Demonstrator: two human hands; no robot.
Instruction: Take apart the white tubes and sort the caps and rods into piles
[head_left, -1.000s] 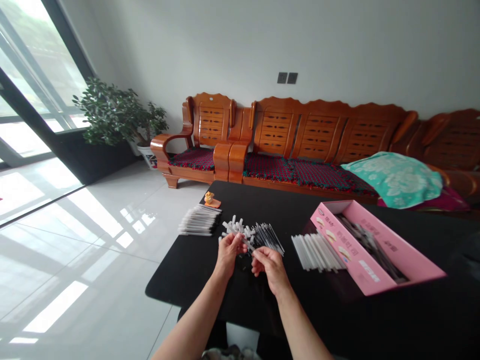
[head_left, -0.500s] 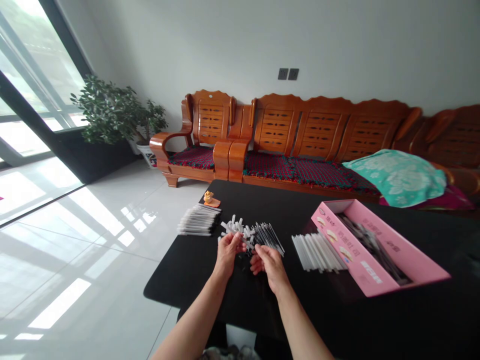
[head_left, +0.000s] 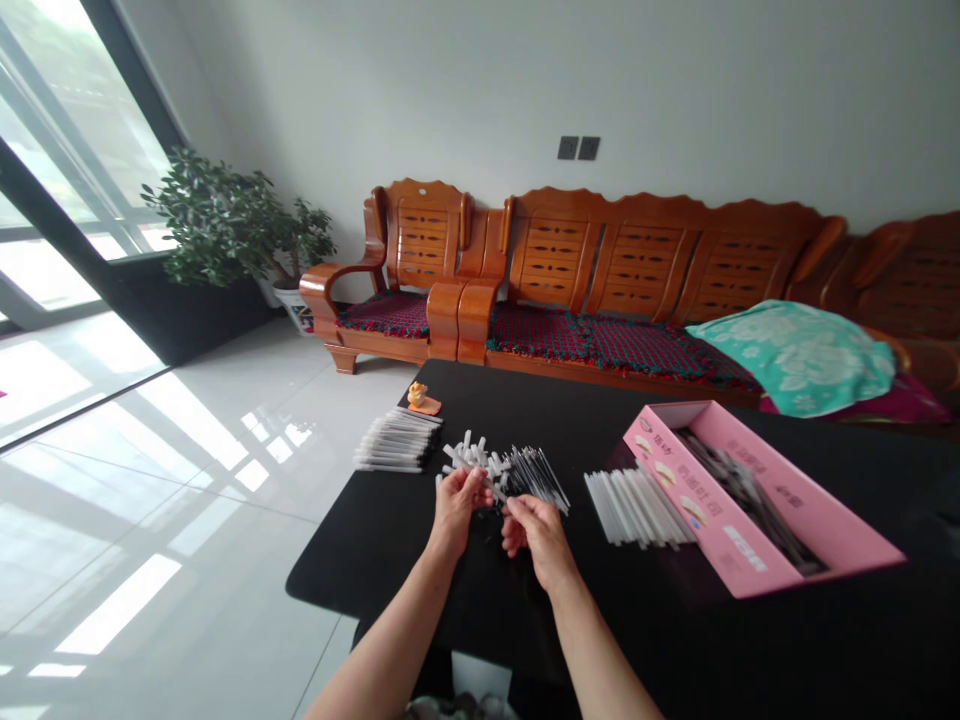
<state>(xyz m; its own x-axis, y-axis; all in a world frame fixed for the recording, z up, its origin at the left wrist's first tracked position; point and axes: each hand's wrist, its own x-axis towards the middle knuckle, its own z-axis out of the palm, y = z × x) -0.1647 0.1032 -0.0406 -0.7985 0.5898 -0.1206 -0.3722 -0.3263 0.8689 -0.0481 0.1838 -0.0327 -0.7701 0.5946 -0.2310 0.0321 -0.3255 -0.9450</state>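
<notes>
My left hand [head_left: 456,500] is closed, thumb and fingers pinching one end of a small whitish tube [head_left: 496,489]. The fingertips of my right hand [head_left: 536,525] close on the tube's other end. Just beyond my hands lies a heap of short white tubes [head_left: 469,450]. To its right is a bundle of thin dark pen refills [head_left: 538,474] with pale tips. Farther right rests a row of long translucent white pen barrels [head_left: 634,507]. A neat stack of white sticks with dark ends, like pens [head_left: 394,440], lies to the left. Small dark bits under my hands are too blurred to name.
An open pink box [head_left: 712,510] with dark slender pieces inside stands at the right of the black table [head_left: 360,560]. An orange figurine [head_left: 418,396] sits near the far left corner. Behind are a wooden sofa [head_left: 555,250] and a potted plant [head_left: 232,220].
My hands have stayed nearly in place. The whitish tube now shows more plainly, stretched between both sets of fingertips; the piles look the same.
</notes>
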